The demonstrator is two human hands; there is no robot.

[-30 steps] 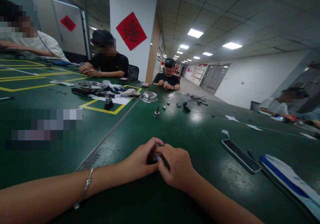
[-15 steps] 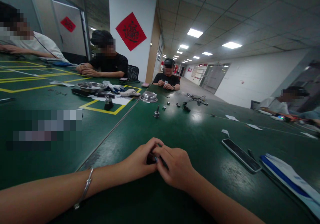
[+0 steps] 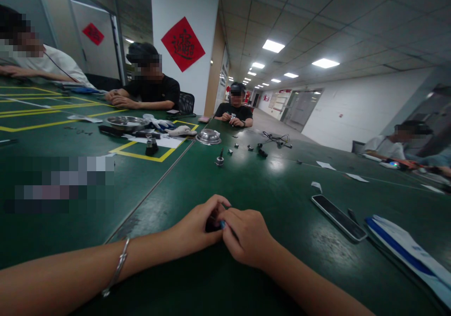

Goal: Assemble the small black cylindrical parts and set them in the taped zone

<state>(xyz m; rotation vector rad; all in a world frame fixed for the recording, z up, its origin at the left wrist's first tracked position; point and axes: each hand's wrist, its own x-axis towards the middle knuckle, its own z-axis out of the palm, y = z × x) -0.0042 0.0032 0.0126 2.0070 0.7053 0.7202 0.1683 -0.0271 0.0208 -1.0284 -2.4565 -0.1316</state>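
The fingers [image 3: 231, 215] of left hand [image 3: 201, 223] and right hand [image 3: 248, 237] are curled together; whether anything is clamped between them cannot be told.

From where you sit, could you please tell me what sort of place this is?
Probably a shared workroom: people in black or white tops sit around a broad green table bearing yellow line markings and a small silver metallic part.
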